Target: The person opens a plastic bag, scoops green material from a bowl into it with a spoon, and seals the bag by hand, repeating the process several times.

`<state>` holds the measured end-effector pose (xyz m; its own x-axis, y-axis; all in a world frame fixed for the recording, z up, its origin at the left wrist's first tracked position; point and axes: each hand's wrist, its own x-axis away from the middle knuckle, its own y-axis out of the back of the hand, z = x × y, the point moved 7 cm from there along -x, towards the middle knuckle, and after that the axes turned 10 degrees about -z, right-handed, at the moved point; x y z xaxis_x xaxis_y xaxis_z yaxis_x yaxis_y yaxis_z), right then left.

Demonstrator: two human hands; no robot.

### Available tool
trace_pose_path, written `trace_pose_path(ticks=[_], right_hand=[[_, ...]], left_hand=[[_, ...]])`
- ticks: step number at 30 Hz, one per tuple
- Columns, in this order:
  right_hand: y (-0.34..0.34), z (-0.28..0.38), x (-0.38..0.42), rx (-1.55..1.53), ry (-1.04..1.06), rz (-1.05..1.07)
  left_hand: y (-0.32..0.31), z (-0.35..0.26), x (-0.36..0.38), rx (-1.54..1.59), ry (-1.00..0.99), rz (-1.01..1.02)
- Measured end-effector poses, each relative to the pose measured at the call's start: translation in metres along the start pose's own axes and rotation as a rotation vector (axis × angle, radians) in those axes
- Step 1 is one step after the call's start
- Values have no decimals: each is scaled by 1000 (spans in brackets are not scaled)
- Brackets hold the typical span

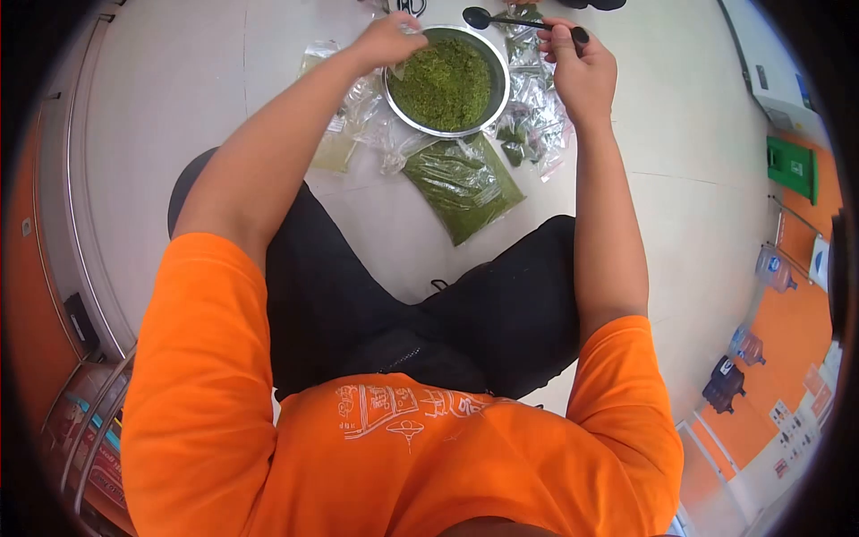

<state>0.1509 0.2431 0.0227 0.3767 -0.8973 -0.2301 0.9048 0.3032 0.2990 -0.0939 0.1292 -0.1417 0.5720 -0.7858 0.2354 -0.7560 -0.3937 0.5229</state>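
My right hand (583,72) grips a black spoon (519,21) by its handle, its bowl end pointing left above the far right rim of a metal bowl (503,94). Inside the bowl lies a heap of chopped green leafy stuff (443,85). At the bowl's upper left rim is my left hand (391,41), fingers pinched together; clear plastic shows just below them, and I cannot tell what they hold. A flat clear bag of green powder (463,188) lies against the near side of the bowl.
Crumpled clear bags (537,112) with green bits lie right of the bowl, and more plastic bags (358,112) lie to its left. A dark looped object (412,7) sits beyond the bowl. My crossed legs (340,277) are close on the near side. Water bottles (747,345) stand far right.
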Motion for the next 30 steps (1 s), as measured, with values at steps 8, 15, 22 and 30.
trace_pose_path(ticks=[8, 15, 22, 30], right_hand=[[-21, -33, -10, -32, -108, 65], [-26, -88, 0, 67, -376, 114], [-4, -181, 23, -3, -994, 111], [19, -163, -2, 576, -529, -232]], left_hand=[[79, 78, -12, 60, 240, -284], [56, 139, 18, 16, 630, -98], [25, 151, 33, -832, 259, 237], [19, 133, 33, -953, 158, 253]])
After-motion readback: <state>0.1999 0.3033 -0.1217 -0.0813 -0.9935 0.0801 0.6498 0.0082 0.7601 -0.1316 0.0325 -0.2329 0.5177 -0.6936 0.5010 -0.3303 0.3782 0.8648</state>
